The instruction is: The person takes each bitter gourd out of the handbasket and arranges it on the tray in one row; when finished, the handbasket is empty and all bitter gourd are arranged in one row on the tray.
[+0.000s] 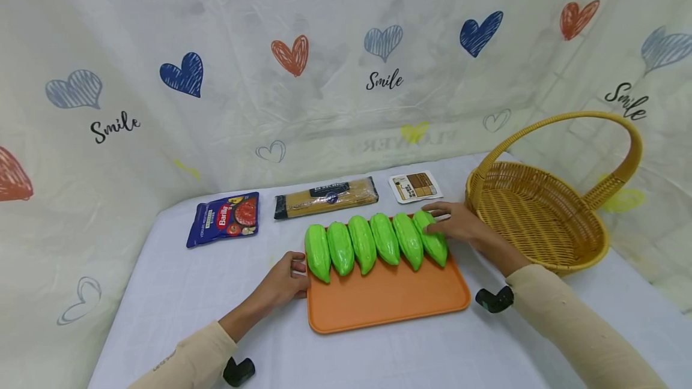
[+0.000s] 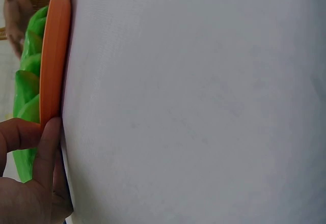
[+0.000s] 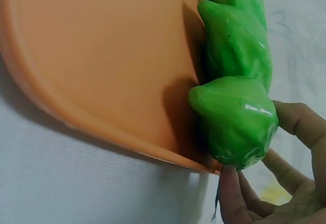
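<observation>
Several green star fruits [image 1: 363, 245] lie side by side along the far half of an orange tray [image 1: 378, 302]. At the tray's left side, my left hand [image 1: 286, 281] pinches the rim between thumb and fingers, as the left wrist view shows. My right hand [image 1: 456, 221] is at the far right corner, holding the rightmost star fruit [image 3: 237, 122]. Its thumb touches that fruit low, by the tray rim, and a finger lies against the far end. Whether the right fingers also touch the tray is hidden.
A wicker basket [image 1: 540, 221] with a tall handle stands to the right. Behind the tray lie a blue Barilla pouch [image 1: 224, 219], a spaghetti pack [image 1: 326, 198] and a small white-and-brown packet [image 1: 415, 186]. A curtain [image 1: 335, 113] printed with hearts hangs along the back.
</observation>
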`<state>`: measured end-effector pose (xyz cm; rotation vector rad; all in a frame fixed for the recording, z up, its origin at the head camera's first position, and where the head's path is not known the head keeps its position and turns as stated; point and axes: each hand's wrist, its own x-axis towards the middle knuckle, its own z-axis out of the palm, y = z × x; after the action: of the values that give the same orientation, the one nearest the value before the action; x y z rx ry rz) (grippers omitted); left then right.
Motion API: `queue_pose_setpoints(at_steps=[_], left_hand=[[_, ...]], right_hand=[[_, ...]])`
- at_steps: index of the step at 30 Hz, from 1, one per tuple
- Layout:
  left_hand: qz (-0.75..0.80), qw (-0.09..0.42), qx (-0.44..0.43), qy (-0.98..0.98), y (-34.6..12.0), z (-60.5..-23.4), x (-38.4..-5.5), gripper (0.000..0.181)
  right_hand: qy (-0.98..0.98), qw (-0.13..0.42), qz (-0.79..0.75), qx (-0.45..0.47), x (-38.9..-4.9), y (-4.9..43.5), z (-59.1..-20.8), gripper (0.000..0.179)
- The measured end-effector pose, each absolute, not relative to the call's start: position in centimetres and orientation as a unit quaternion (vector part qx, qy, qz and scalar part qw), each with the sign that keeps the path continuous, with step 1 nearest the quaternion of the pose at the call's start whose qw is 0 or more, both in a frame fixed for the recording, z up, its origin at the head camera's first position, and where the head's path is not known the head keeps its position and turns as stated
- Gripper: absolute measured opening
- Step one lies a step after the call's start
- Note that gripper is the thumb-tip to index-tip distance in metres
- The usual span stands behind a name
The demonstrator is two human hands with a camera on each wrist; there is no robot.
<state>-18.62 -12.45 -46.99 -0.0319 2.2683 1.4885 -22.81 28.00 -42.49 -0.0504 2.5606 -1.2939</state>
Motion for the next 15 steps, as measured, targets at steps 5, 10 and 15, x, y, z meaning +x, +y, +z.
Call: queue_pose_setpoints(at_steps=[5, 10, 15], left_hand=[[0.538, 0.207, -0.012, 0.817, -12.51, -46.94, -18.51, 0.063], [0.535, 0.21, -0.012, 0.818, -12.51, -46.97, -18.51, 0.063], [0.532, 0.214, -0.013, 0.819, -12.49, -46.87, -18.53, 0.064]], right_hand=[[0.887, 0.133, -0.442, -0.024, -23.03, 28.05, -42.68, 0.067], [0.891, 0.131, -0.434, -0.027, -23.09, 28.15, -42.79, 0.067], [0.895, 0.131, -0.426, -0.022, -23.36, 28.19, -42.95, 0.067]])
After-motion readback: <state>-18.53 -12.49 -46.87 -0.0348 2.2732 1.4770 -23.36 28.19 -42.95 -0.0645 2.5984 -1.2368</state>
